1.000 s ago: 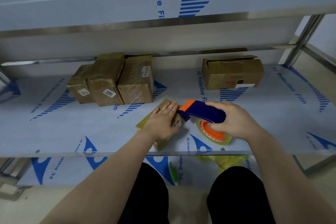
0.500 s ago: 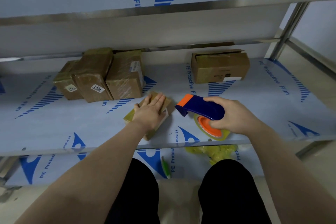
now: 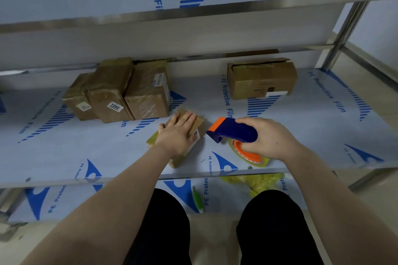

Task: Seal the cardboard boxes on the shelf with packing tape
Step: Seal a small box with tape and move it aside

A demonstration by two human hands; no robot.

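While the left hand (image 3: 176, 135) is lying flat on top of a small cardboard box (image 3: 182, 157), fingers straight and close together, the right hand (image 3: 267, 137) is gripping the blue handle of a tape dispenser (image 3: 232, 130) with its fingers curled round it. The small box is sitting near the front edge of the shelf (image 3: 86, 146), turned at an angle, its near end looking glossy with tape. The dispenser's orange nose is pointing at the box's right side, with a narrow gap showing between them. Its roll of clear tape (image 3: 247, 156) is sitting low on an orange hub; whether it is touching the shelf I cannot tell. At the back left three taped boxes are standing packed together, the middle one (image 3: 109, 92) bearing a label reading 7202. At the back right a longer box (image 3: 260, 79) is lying with its top flaps slightly raised. Below, on the lower shelf, a green tool (image 3: 197, 199) and crumpled yellow plastic (image 3: 256, 180) are showing near the person's knees.
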